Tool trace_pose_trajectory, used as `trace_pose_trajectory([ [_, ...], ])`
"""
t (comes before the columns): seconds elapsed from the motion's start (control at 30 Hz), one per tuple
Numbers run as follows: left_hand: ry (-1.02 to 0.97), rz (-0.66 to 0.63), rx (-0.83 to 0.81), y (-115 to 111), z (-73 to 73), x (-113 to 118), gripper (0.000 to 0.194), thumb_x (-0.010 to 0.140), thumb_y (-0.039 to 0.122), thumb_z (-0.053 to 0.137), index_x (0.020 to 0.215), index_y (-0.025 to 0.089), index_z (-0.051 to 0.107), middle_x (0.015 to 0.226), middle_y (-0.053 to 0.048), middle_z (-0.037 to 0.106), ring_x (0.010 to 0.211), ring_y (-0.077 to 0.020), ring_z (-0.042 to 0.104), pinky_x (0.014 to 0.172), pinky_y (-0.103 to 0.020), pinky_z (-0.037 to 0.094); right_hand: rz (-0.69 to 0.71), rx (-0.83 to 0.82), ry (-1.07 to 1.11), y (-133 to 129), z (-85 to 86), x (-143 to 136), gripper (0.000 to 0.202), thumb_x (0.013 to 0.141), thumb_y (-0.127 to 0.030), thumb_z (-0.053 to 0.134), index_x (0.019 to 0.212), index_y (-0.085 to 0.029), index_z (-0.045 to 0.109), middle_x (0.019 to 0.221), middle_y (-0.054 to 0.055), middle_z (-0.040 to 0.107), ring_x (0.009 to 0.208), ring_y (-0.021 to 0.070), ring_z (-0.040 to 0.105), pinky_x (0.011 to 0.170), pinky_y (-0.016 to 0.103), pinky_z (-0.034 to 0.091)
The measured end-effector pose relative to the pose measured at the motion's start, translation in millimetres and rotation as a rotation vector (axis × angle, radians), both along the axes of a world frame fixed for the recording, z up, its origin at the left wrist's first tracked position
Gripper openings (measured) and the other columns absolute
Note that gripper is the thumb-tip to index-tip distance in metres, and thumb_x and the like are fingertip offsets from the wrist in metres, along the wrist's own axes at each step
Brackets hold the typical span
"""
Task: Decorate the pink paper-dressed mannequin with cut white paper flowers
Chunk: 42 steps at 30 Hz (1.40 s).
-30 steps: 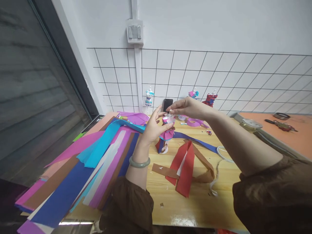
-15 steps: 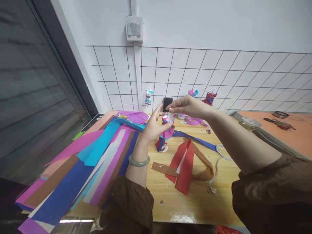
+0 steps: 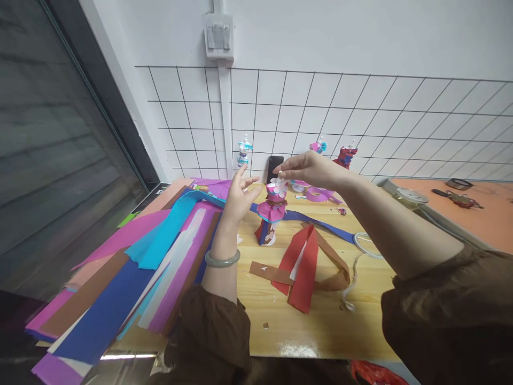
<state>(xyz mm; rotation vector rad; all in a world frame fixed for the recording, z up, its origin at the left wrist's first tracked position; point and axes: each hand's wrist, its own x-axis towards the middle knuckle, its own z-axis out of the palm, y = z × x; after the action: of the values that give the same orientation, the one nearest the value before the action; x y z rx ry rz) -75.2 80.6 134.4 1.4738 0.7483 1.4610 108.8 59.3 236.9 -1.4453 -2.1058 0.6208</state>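
A small dress form with a pink ruffled skirt and a white flower-shaped piece at its top stands on the wooden table. My right hand pinches the tip at the top of the form, just above the white flower. My left hand is to the left of the form, fingers apart, holding nothing. Red strips and a brown strip lie in front of the form.
Coloured crepe strips cover the left side. More small dress forms and a phone stand along the tiled wall. A blue strip and a white cord lie to the right. An orange surface is at far right.
My left hand has let go of the dress form and moved left, its fingers spreading. My right hand stays at the form's top. The view has shifted slightly.
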Motion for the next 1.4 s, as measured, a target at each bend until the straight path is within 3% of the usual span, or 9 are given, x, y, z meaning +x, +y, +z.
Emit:
trace_pose_trajectory([
  [0.13,-0.020,0.116,-0.060,8,-4.3,-6,0.062,0.073,0.019,0.059,0.130,0.020,0.034,0.106,-0.010,0.061,0.102,-0.0188,0.055,0.089,-0.037,0.042,-0.027,0.011,-0.011,2,-1.3,0,0.034,0.072,-0.042,0.062,0.099,-0.022,0.068,0.090,0.005,0.069,0.081,0.0189,0.060,0.068,0.033,0.048],
  [0.3,0.046,0.119,-0.103,11,-7.5,-12,0.067,0.069,0.019,0.062,0.130,0.016,0.034,0.099,-0.010,0.063,0.094,-0.0188,0.058,0.084,-0.035,0.045,-0.010,-0.002,0.023,5,-4.2,2,0.034,0.072,-0.042,0.063,0.100,-0.023,0.068,0.093,0.005,0.069,0.084,0.0197,0.060,0.069,0.034,0.049],
  [0.53,0.094,0.167,-0.071,14,-8.4,-13,0.063,0.070,0.020,0.061,0.129,0.019,0.037,0.102,-0.010,0.062,0.099,-0.0191,0.056,0.089,-0.036,0.042,0.006,-0.003,0.060,0,-4.8,2,0.031,0.074,-0.041,0.061,0.098,-0.022,0.069,0.105,0.006,0.066,0.090,0.0209,0.060,0.075,0.035,0.050],
  [0.67,0.086,0.167,-0.055,12,-6.8,-12,0.064,0.070,0.020,0.062,0.129,0.018,0.036,0.103,-0.010,0.061,0.101,-0.0192,0.055,0.090,-0.036,0.042,0.024,0.030,0.068,-3,-4.0,-1,0.031,0.075,-0.040,0.060,0.098,-0.021,0.068,0.100,0.006,0.068,0.090,0.0204,0.060,0.079,0.036,0.049],
  [0.9,0.078,0.166,-0.061,9,-3.5,-13,0.062,0.070,0.020,0.063,0.127,0.018,0.039,0.102,-0.009,0.061,0.102,-0.0194,0.055,0.091,-0.036,0.042,-0.038,0.062,0.059,1,-6.9,-4,0.034,0.074,-0.043,0.060,0.096,-0.018,0.068,0.087,0.006,0.070,0.080,0.0192,0.062,0.070,0.034,0.049],
  [1.23,0.128,0.153,-0.068,12,-7.0,-14,0.060,0.070,0.019,0.062,0.126,0.018,0.042,0.102,-0.010,0.061,0.101,-0.0202,0.054,0.090,-0.037,0.042,-0.068,0.138,0.035,6,-3.5,-1,0.031,0.073,-0.043,0.060,0.089,-0.018,0.069,0.083,0.006,0.069,0.076,0.0184,0.060,0.069,0.034,0.048],
  [1.4,0.254,0.042,-0.084,10,-13.9,-19,0.073,0.065,0.013,0.063,0.131,0.021,0.036,0.107,-0.011,0.058,0.106,-0.0223,0.051,0.088,-0.037,0.042,-0.138,0.196,0.114,12,3.0,6,0.036,0.072,-0.047,0.060,0.088,-0.016,0.068,0.080,0.008,0.067,0.072,0.0175,0.060,0.063,0.032,0.047],
])
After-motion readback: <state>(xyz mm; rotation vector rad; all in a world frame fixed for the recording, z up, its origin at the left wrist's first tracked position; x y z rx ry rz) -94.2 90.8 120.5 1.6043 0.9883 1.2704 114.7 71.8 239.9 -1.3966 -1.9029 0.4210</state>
